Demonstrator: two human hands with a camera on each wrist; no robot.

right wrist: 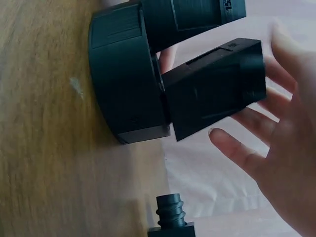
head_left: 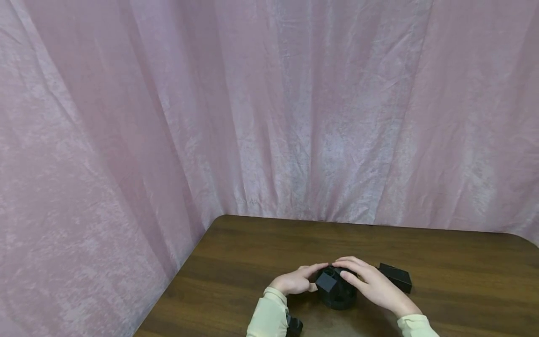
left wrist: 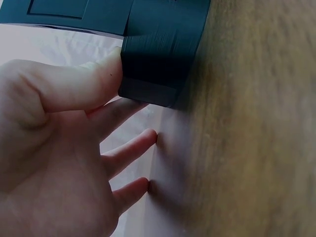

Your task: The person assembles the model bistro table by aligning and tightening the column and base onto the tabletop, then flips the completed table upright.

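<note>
On the wooden table [head_left: 236, 252], the left hand [head_left: 293, 282] apparently pinches a partly hidden black base [right wrist: 121, 84], the right hand [head_left: 372, 282] spread.

Brown wood-grain table [head_left: 471, 276], pink velvety curtain [head_left: 269, 107].
We see the table beneath the right hand [head_left: 370, 283], the curtain beyond it, and, just to its right, a black oblong block [head_left: 396, 278] with a threaded stub [right wrist: 171, 211].

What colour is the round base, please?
The round base is black, clearest in the right wrist view.
</note>
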